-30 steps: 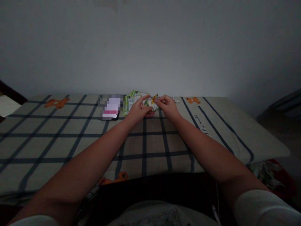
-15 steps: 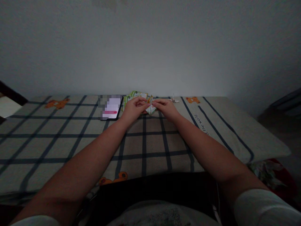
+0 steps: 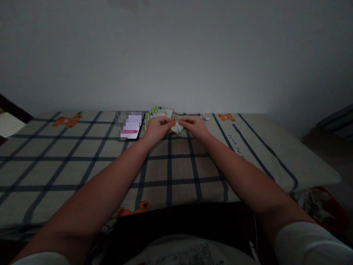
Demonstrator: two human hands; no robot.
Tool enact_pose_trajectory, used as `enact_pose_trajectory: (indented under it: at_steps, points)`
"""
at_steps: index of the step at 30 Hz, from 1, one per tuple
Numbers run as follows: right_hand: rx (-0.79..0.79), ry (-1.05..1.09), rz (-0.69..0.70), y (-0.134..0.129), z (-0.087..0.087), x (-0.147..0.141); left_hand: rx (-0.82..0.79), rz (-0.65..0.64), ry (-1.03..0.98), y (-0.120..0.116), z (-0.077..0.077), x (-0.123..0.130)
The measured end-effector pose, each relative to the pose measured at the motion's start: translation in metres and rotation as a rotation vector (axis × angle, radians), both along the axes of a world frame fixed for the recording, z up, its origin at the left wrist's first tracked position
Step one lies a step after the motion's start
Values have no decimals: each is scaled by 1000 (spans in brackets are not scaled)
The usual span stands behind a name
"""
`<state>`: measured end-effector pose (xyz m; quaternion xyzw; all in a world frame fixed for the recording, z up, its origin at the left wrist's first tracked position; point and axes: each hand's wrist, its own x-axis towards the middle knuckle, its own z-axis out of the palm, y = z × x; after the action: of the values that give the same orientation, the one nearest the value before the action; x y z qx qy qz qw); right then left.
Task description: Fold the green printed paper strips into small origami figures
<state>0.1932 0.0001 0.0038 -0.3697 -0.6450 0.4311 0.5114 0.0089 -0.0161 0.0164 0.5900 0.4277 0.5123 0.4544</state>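
Observation:
Between my two hands is a small printed packet [image 3: 177, 128], white and green with orange-yellow marks. My left hand [image 3: 158, 128] pinches its left edge between thumb and fingers. On the opposite edge, my right hand [image 3: 194, 126] pinches it the same way. Just behind and beside my left hand lie several green and white packets [image 3: 162, 110], overlapping and partly covered by that hand. The print is too small and dark to read.
A phone [image 3: 131, 126] with a lit screen lies left of the packets. Small crumpled scraps [image 3: 205, 117] rest to the right of my right hand. A checked cloth with bear prints [image 3: 182, 165] covers the table, which meets a plain wall [image 3: 176, 55].
The packet between my hands has turned a little and now shows flatter, with more of its printed face visible. Both hands stay almost in place.

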Motion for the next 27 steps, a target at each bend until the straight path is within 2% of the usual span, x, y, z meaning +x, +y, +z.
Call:
enact_pose_trajectory:
  at_steps: [20,27]
  points:
    - [-49,39,51,4,-4,0,-59,-11,-30,-6,5,2]
    - [-114,51,78,6,-8,-1,-102,1,-59,-6,3,4]
